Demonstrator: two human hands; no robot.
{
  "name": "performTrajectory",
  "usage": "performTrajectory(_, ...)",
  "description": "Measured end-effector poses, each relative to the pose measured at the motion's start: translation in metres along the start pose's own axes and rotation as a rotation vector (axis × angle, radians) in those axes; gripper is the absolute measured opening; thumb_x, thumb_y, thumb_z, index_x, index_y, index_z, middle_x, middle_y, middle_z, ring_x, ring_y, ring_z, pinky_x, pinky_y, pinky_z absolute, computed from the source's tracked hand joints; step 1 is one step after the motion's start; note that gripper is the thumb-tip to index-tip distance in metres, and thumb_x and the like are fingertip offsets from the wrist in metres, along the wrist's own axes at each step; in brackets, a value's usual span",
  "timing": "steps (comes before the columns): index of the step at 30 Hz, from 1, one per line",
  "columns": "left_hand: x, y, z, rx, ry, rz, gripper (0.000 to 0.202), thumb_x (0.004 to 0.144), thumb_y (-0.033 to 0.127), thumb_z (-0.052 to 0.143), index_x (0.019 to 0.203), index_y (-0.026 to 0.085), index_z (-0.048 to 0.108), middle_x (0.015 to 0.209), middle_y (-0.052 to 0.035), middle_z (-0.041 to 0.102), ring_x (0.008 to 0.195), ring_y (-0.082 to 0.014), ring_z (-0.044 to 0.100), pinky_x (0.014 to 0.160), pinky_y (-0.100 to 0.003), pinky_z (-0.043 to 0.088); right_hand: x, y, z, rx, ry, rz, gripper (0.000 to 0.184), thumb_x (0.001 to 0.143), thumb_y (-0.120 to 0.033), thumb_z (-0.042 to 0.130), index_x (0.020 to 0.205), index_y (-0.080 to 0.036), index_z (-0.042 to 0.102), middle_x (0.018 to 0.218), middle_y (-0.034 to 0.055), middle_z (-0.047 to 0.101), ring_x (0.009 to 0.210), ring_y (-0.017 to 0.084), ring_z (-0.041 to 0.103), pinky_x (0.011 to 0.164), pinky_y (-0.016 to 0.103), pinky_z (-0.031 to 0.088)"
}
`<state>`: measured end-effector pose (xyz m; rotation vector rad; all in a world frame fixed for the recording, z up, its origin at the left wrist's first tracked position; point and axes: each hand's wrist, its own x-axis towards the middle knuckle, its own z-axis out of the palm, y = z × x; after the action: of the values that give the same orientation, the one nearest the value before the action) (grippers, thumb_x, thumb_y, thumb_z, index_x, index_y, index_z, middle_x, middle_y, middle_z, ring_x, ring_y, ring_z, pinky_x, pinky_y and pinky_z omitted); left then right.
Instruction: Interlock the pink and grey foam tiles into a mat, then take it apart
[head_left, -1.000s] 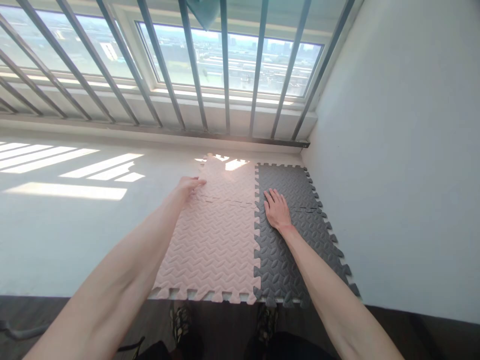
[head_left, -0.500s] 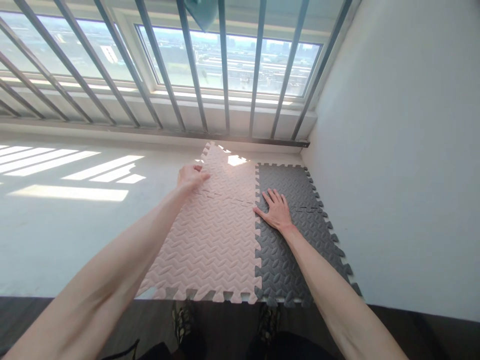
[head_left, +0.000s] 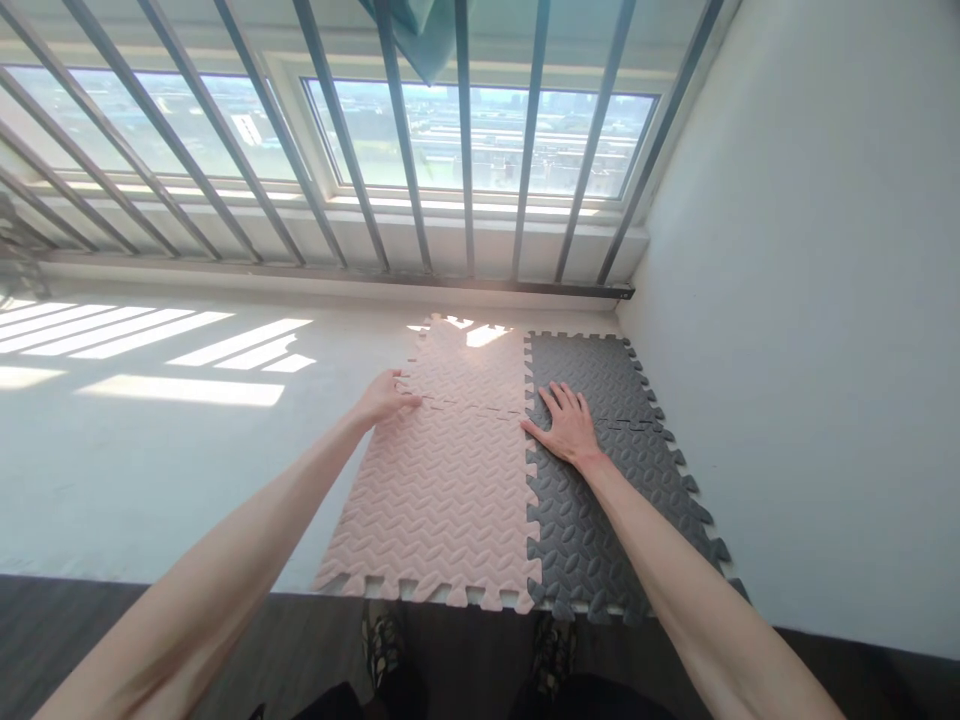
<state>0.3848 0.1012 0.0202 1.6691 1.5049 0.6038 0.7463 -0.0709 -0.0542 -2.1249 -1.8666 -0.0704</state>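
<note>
Pink foam mats lie on the white ledge in two tiles, the far pink foam mat (head_left: 469,365) and the near pink foam mat (head_left: 442,490), meeting at a cross seam. To their right, two dark grey tiles, the far grey foam mat (head_left: 600,375) and the near grey foam mat (head_left: 660,520), join them along a toothed edge. My left hand (head_left: 386,396) pinches the pink mats' left edge near the seam, thumb on top; its other fingertips are partly hidden. My right hand (head_left: 568,425) lies flat on the grey mats, fingers spread, thumb reaching the pink-grey joint.
Metal railing bars (head_left: 465,180) stand along the back, before a window. A white wall (head_left: 810,350) rises on the right. Sunlit stripes cross the white ledge (head_left: 187,480) at left. My shoes (head_left: 384,640) are below its front edge.
My left hand has moved nearer along the pink mat's left edge, to the seam. The far pink mat, raised at its left before, now lies flatter. My right hand stays on the grey mats.
</note>
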Motion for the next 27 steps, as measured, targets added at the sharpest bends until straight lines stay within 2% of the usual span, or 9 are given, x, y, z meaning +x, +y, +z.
performTrajectory(2,-0.003,-0.007,0.011,-0.024,0.058,0.031,0.075,0.056,0.025,0.094,0.123,0.017,0.062,0.091,-0.0028,0.075,0.091,-0.0245,0.074,0.08,-0.033,0.057,0.008,-0.005,-0.002,0.019,-0.03,0.004,0.09,0.098,-0.077,0.052,0.164,-0.018,0.046,0.175,0.0151,0.041,0.164,0.033,0.029,0.135,0.054,0.014)
performTrajectory(7,-0.006,-0.017,0.028,0.096,0.207,0.094,0.062,0.064,0.018,0.085,0.117,0.025,0.055,0.107,-0.0038,0.074,0.091,-0.0225,0.072,0.08,-0.033,0.054,0.028,-0.028,0.002,0.085,-0.135,-0.011,0.097,0.096,-0.076,0.057,0.167,-0.012,0.04,0.177,0.0164,0.035,0.167,0.028,0.026,0.137,0.046,0.012)
performTrajectory(9,-0.004,-0.016,0.029,0.102,0.185,0.082,0.063,0.062,0.016,0.085,0.115,0.026,0.053,0.107,-0.004,0.074,0.093,-0.0234,0.072,0.081,-0.033,0.053,0.03,-0.035,0.008,0.093,-0.138,-0.001,0.099,0.095,-0.076,0.059,0.167,-0.011,0.039,0.179,0.0163,0.03,0.168,0.028,0.022,0.137,0.045,0.012)
performTrajectory(12,0.003,-0.007,0.024,-0.01,0.112,0.012,0.068,0.055,0.014,0.083,0.115,0.024,0.054,0.102,-0.0039,0.074,0.095,-0.0248,0.071,0.078,-0.032,0.053,0.026,-0.038,0.016,0.091,-0.082,-0.006,0.096,0.097,-0.075,0.057,0.168,-0.013,0.038,0.18,0.0158,0.027,0.169,0.027,0.019,0.138,0.045,0.011)
performTrajectory(15,0.02,0.01,0.015,-0.213,0.082,-0.089,0.059,0.055,0.022,0.082,0.111,0.022,0.063,0.092,-0.0035,0.071,0.088,-0.0243,0.07,0.069,-0.031,0.054,0.022,-0.038,0.019,0.092,-0.048,-0.024,0.093,0.099,-0.076,0.053,0.168,-0.015,0.039,0.18,0.0157,0.029,0.169,0.027,0.02,0.137,0.047,0.012)
performTrajectory(19,0.054,0.035,0.011,-0.386,0.068,-0.16,0.039,0.056,0.033,0.083,0.089,0.021,0.068,0.077,-0.0036,0.067,0.067,-0.0199,0.064,0.053,-0.027,0.048,0.019,-0.041,0.017,0.095,-0.017,-0.03,0.09,0.1,-0.076,0.051,0.167,-0.015,0.042,0.178,0.0147,0.034,0.167,0.028,0.024,0.136,0.047,0.014)
performTrajectory(21,0.071,0.046,0.014,-0.396,0.1,-0.156,0.04,0.054,0.037,0.087,0.085,0.02,0.067,0.074,-0.0032,0.066,0.064,-0.0184,0.062,0.05,-0.025,0.045,0.022,-0.04,0.014,0.096,0.012,-0.028,0.085,0.102,-0.073,0.05,0.164,-0.015,0.045,0.175,0.0149,0.039,0.164,0.028,0.03,0.135,0.046,0.018)
performTrajectory(24,0.093,0.058,0.019,-0.398,0.127,-0.168,0.048,0.051,0.042,0.094,0.084,0.02,0.068,0.074,-0.0036,0.069,0.064,-0.0184,0.062,0.052,-0.026,0.046,0.037,-0.032,0.011,0.09,0.034,-0.024,0.07,0.108,-0.06,0.044,0.161,-0.015,0.049,0.169,0.0157,0.05,0.156,0.026,0.043,0.131,0.044,0.027)
performTrajectory(27,0.112,0.066,0.022,-0.357,0.076,-0.167,0.056,0.043,0.044,0.101,0.083,0.02,0.071,0.078,-0.0064,0.075,0.065,-0.0211,0.067,0.055,-0.03,0.05,0.057,-0.015,0.012,0.048,0.022,0.046,0.06,0.111,-0.042,0.034,0.162,-0.012,0.048,0.17,0.0141,0.048,0.158,0.025,0.04,0.131,0.044,0.026)
